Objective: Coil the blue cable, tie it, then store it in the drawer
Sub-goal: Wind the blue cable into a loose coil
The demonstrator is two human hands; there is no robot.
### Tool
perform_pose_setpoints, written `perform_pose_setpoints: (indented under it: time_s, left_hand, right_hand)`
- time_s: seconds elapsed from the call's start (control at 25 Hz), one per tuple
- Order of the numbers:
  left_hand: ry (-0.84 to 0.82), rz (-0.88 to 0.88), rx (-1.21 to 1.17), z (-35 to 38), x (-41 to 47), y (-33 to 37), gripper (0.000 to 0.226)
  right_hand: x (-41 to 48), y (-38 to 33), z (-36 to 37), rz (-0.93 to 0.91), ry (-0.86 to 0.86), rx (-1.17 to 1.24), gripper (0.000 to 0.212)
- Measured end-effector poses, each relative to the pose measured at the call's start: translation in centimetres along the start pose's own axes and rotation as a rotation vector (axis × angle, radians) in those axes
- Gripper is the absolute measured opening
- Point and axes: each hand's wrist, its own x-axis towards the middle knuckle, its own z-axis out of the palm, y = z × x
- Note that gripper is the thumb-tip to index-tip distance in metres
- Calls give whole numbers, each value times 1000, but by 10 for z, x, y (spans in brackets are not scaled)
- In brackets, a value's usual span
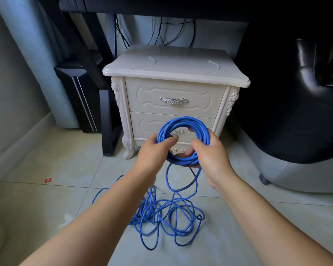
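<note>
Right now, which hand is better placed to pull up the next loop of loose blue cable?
Probably the right hand: it sits at the lower edge of the coil, where the loose cable drops to the floor. The left hand grips the left side of the coil, steadying it.

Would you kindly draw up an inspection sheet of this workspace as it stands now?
Surface: pale tiled floor, glossy.
Job's things: blue cable coil held up before the lower drawer; loose cable tangled on the floor; upper drawer and lower drawer shut; tie: nothing seen.
Clutter: small red scrap on the floor, left.
Grippers: left hand grips the coil's left side; right hand grips its lower right.
Cables: black cables hang behind the nightstand.
Surroundings: white nightstand, black desk frame, black leather seat.
</note>
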Motion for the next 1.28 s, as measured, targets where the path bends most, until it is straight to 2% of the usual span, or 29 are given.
perform_pose_setpoints:
  time_s: [0.08,0.2,0.24,0.32,0.4,0.48,0.68,0.84,0.96,1.04,1.12,1.2,1.28]
  left_hand:
    - [-66,58,19,-7,2,6,26]
    - [-105,291,464,-15,3,10,44]
    - [-128,332,600,-16,3,10,44]
    - [-174,348,701,-15,3,9,35]
    - [-170,353,622,-11,3,6,27]
    - [-119,318,447,-6,3,6,22]
    - [90,173,74,-2,6,4,22]
    - [171,-28,-209,4,5,4,19]
    - [144,-154,-368,12,0,1,13]
    - [128,-160,-313,14,-3,-3,14]
    - [113,-143,-146,11,-2,-5,13]
    - [59,-145,-87,5,0,-4,9]
    - [9,-73,-103,-3,4,-1,17]
  right_hand:
    - [2,-4,-7,-40,-106,-221,40]
    - [1,-7,-11,-125,-278,-586,40]
    - [1,-5,-11,-152,-305,-677,41]
    - [2,-1,-10,-193,-294,-757,39]
    - [5,1,-9,-226,-217,-686,32]
    - [6,0,-9,-200,-127,-513,25]
    - [-1,4,-5,91,-128,-220,22]
    - [-9,18,11,24,32,-62,26]
    - [-14,31,26,7,95,20,26]
    - [-10,31,27,30,147,102,27]
    - [-4,23,20,18,146,139,29]
    - [3,14,11,-20,95,35,31]
    - [5,6,2,-72,17,-148,31]
